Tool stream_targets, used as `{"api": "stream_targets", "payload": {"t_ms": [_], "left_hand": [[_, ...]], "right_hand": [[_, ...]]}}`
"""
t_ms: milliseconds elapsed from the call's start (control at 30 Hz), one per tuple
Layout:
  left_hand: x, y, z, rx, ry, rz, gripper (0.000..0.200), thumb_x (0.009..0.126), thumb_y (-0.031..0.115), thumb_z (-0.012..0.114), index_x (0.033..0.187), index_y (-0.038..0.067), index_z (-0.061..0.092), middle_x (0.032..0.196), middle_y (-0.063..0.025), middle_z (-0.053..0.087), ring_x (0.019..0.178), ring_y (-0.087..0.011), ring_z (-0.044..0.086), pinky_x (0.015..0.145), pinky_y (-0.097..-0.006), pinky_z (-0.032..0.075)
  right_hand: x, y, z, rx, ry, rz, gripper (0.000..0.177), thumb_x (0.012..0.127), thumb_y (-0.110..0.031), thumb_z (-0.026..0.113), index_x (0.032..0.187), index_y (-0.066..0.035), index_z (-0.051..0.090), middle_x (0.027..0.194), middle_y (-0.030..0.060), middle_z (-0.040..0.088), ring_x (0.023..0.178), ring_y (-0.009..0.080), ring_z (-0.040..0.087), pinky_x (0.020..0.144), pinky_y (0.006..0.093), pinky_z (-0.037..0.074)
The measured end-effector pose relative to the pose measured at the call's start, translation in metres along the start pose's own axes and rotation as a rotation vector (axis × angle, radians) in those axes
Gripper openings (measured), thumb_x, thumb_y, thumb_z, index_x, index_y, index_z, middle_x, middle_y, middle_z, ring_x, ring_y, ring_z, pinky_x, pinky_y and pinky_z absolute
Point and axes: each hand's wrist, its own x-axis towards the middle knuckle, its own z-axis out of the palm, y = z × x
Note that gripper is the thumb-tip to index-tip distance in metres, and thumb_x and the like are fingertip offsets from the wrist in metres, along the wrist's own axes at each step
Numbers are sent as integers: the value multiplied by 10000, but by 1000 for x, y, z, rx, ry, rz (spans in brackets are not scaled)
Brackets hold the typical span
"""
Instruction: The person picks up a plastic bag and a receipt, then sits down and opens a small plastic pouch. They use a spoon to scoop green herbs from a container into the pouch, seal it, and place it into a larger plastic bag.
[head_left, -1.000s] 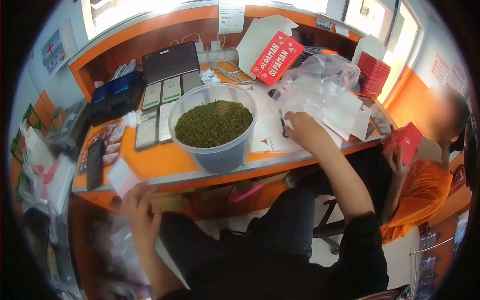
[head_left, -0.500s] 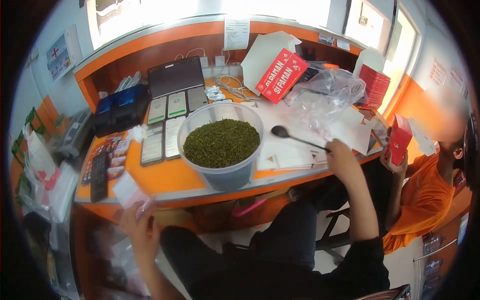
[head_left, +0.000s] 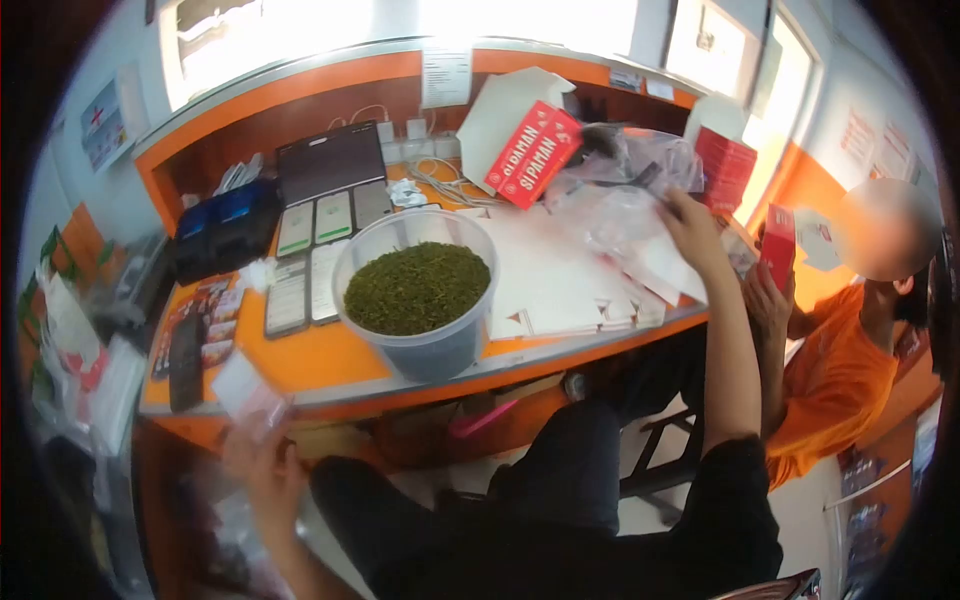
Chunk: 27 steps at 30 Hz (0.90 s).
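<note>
My left hand (head_left: pixel 262 465), blurred by motion, is closed on a small clear plastic bag (head_left: pixel 248 393) at the table's front left edge. A large clear plastic tub (head_left: pixel 430 350) holds dried, crumbled green leaf (head_left: pixel 418 288) and stands between my hands. My right hand (head_left: pixel 692 232) is reached out over the right side of the table, its fingers bent. At its fingertips is the dark handle of a black spoon (head_left: pixel 645 178), lying across crumpled clear plastic (head_left: pixel 610 215). The spoon's bowl is hard to make out against the dark things behind.
Several phones (head_left: pixel 290 290) and a laptop (head_left: pixel 332 162) lie left of the tub. White sheets (head_left: pixel 570 290) spread right of it. A red-and-white box (head_left: pixel 535 155) stands behind. A person in an orange shirt (head_left: pixel 835 370) holds a red box (head_left: pixel 778 250) at right.
My right hand has moved up and away over the plastic, taking the spoon off the white sheets. My left hand keeps the bag, slightly lower. The whole view has shifted a little.
</note>
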Motion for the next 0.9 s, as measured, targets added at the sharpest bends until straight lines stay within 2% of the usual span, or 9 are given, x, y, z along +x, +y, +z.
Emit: {"api": "stream_targets", "payload": {"t_ms": [167, 367, 500, 533, 633, 700, 767, 833, 900], "left_hand": [[-12, -25, -4, 121, 5, -85, 262, 742, 45, 587, 998, 98, 613, 1238, -76, 469, 1169, -280, 390, 990, -410, 228], [23, 19, -31, -24, 27, -16, 269, 727, 13, 597, 985, 88, 612, 1189, -93, 484, 1129, -280, 414, 967, -404, 266], [73, 68, -51, -512, 112, 408, 300, 700, -22, 565, 970, 91, 628, 1117, -109, 547, 1047, -304, 502, 907, -411, 368], [89, 88, -56, -615, 103, 536, 303, 708, -38, 550, 974, 88, 622, 1096, -113, 552, 1029, -291, 516, 899, -401, 390], [132, 160, -55, -826, 24, 861, 235, 772, 12, 513, 992, 40, 589, 1085, -144, 557, 1023, -315, 553, 880, -403, 448], [153, 206, -37, -783, -87, 1037, 272, 752, 16, 504, 1008, 43, 595, 1107, -154, 551, 1010, -301, 558, 862, -407, 458], [181, 236, -8, -338, -86, 1186, 382, 759, 34, 537, 1133, 108, 555, 1003, -77, 589, 1011, -235, 565, 926, -360, 415], [216, 247, 35, -123, 29, 905, 409, 776, 86, 554, 1184, 83, 519, 1054, -85, 599, 1065, -239, 552, 950, -408, 394], [259, 220, 52, -54, 230, 866, 355, 791, 116, 563, 1144, 92, 557, 1099, -99, 600, 1121, -243, 526, 985, -458, 350]], "right_hand": [[-12, -24, -30, 513, 219, 174, 257, 859, -182, 569, 1038, 2, 558, 892, 60, 575, 815, 135, 506, 718, 273, 417], [-11, -83, -43, 868, 426, -243, 303, 759, -305, 584, 809, -33, 460, 891, 52, 520, 816, 127, 500, 714, 240, 393], [-10, -112, -66, 764, 98, -456, 400, 785, -352, 533, 905, 29, 557, 936, 141, 622, 864, 216, 590, 757, 296, 439], [-6, -110, -60, 763, 115, -577, 371, 830, -362, 489, 741, -3, 518, 929, 191, 656, 810, 249, 625, 746, 313, 461], [-17, -103, -55, 612, 99, -632, 415, 883, -370, 437, 632, -40, 424, 962, 228, 654, 795, 258, 630, 737, 320, 470], [-28, -103, -57, 559, 129, -674, 440, 912, -369, 402, 601, -59, 372, 971, 250, 649, 772, 271, 637, 705, 320, 479], [-42, -98, -65, 546, 97, -486, 475, 871, -417, 469, 591, -44, 382, 936, 237, 653, 858, 303, 617, 778, 367, 466], [-51, -76, -68, 550, 83, -518, 443, 893, -358, 445, 584, -49, 370, 987, 253, 636, 882, 300, 612, 806, 373, 465], [-59, -59, -74, 735, 73, -409, 409, 896, -328, 448, 638, -11, 451, 1085, 253, 598, 972, 301, 588, 873, 374, 442]]}}
